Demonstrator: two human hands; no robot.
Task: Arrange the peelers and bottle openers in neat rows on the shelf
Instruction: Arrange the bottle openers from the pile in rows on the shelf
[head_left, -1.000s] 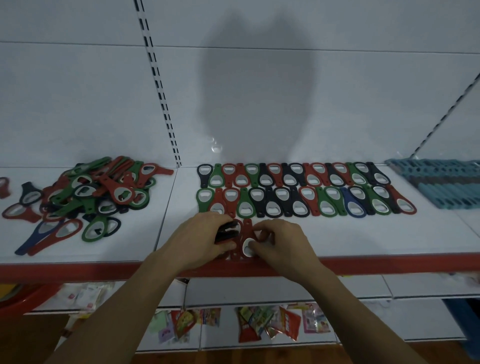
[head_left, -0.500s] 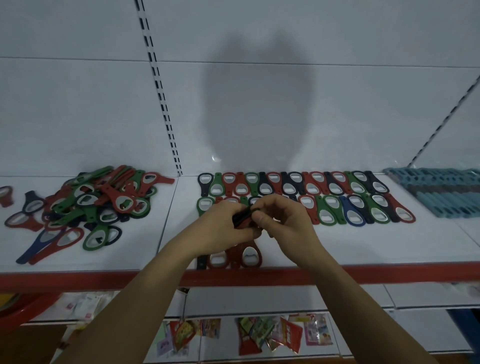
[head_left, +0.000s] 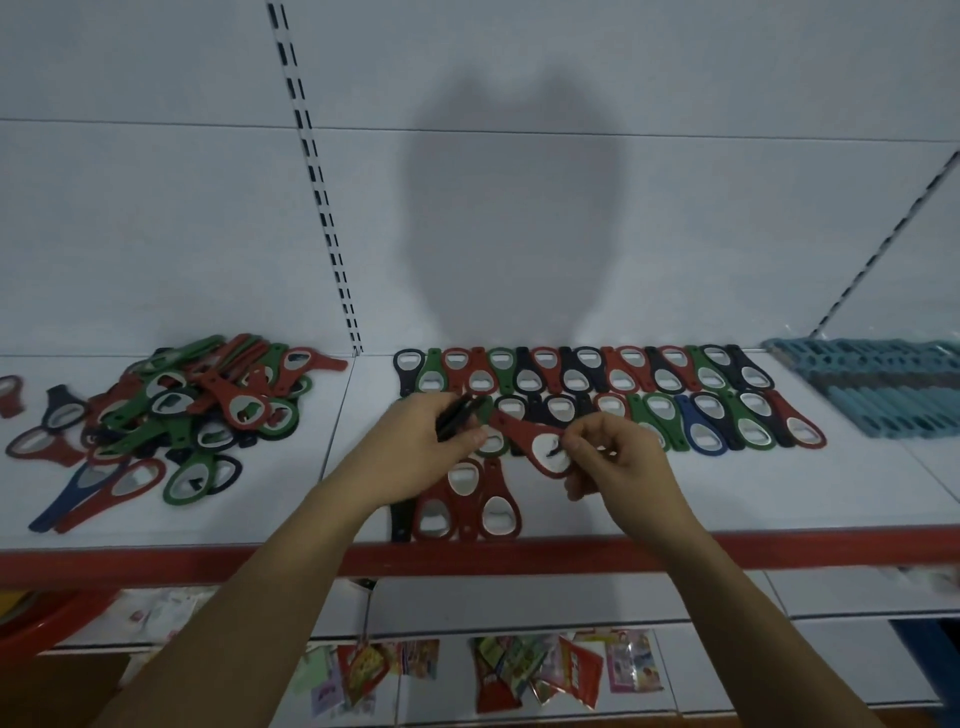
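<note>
Red bottle opener (head_left: 519, 432) hangs above the shelf (head_left: 727, 493), between both hands | right hand (head_left: 623, 462) pinches its ring end; left hand (head_left: 415, 452) curls around dark openers (head_left: 457, 415) | advice: lay it flat just beside the front row (head_left: 467, 512); turn it opposite to its neighbour; sides touching, no overlap

The white shelf (head_left: 779, 493) lies bare along its front right, ahead of 2 rows of red, green, black and blue plastic bottle openers (head_left: 670, 384). A bare strip parts these from the loose opener pile (head_left: 208, 405). Teal peelers (head_left: 878, 395) fill the far right. The left hand (head_left: 431, 447), gripping black openers (head_left: 460, 413), and the right hand (head_left: 618, 462), pinching a red opener (head_left: 540, 447), hang over the rows' left end, above a short front row (head_left: 498, 514).
</note>
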